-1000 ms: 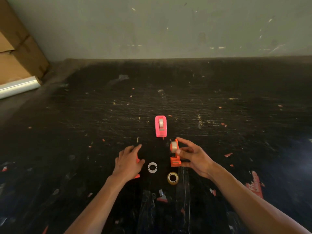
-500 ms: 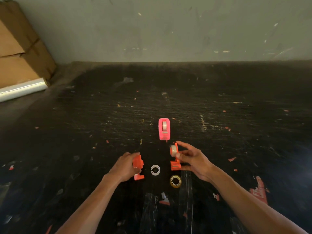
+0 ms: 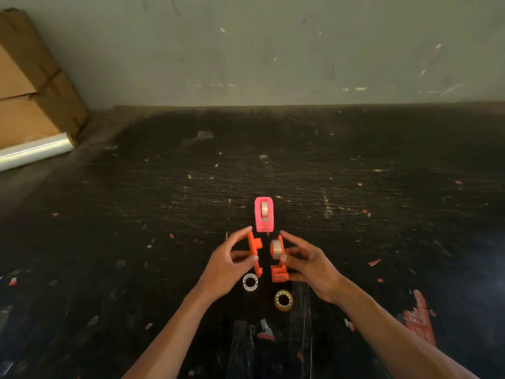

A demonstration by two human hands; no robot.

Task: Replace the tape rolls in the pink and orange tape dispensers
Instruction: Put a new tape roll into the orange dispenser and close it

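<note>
Over dark table (image 3: pixel 355 214), hands (image 3: pixel 224 266) (image 3: pixel 311 263) pinch orange dispenser halves (image 3: pixel 254 248) (image 3: pixel 278 262).

At frame centre the pink dispenser (image 3: pixel 264 214) stands closed, a tape roll seated inside. Just below it, the orange dispenser is split into an empty half (image 3: pixel 254 251) and a roll-bearing half (image 3: pixel 278 260).

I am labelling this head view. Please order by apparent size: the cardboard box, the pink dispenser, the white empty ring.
1. cardboard box, largest although farthest
2. pink dispenser
3. white empty ring, smallest; it lies nearer the camera, so this ranking holds.
</note>
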